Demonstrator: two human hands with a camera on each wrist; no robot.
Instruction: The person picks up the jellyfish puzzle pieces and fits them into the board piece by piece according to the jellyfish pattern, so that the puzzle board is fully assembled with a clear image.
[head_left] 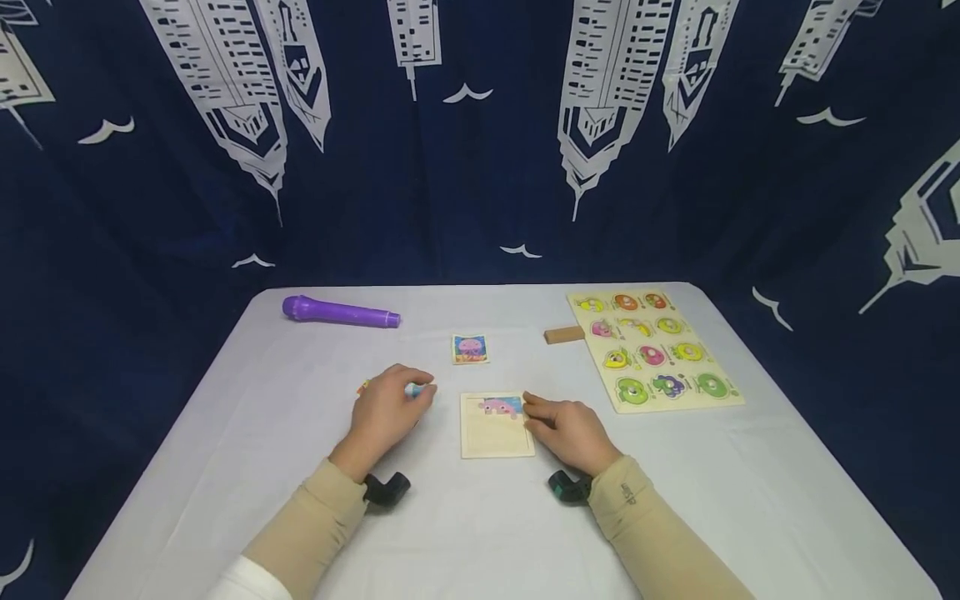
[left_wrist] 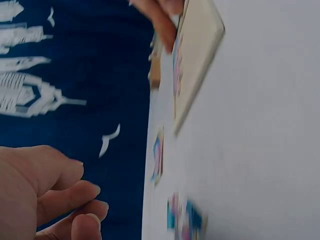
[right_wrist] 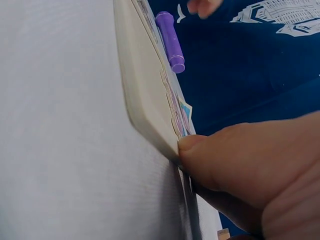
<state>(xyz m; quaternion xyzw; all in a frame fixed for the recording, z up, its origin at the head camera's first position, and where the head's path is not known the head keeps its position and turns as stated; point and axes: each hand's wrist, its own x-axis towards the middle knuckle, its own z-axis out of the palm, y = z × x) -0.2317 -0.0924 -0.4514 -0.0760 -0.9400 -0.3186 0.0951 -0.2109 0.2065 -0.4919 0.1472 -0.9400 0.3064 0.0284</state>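
Observation:
A square wooden puzzle board (head_left: 491,440) lies mid-table, with a few pink and blue pieces (head_left: 501,406) fitted along its top edge. My right hand (head_left: 572,433) grips the board's right side, and its thumb (right_wrist: 200,152) rests at the rim in the right wrist view. To the left of the board, my left hand (head_left: 387,410) hovers with loosely bent fingers and nothing visible between them. Loose puzzle pieces (left_wrist: 185,220) lie on the table near that hand; in the head view it mostly hides them. Beyond the board sits a small picture card (head_left: 470,349) with a pink figure.
A purple toy microphone (head_left: 341,312) lies at the back left of the white table (head_left: 300,533). At the right is a fruit puzzle board (head_left: 652,350), with a wooden block (head_left: 563,335) against its left edge. A dark blue patterned curtain (head_left: 450,183) hangs behind.

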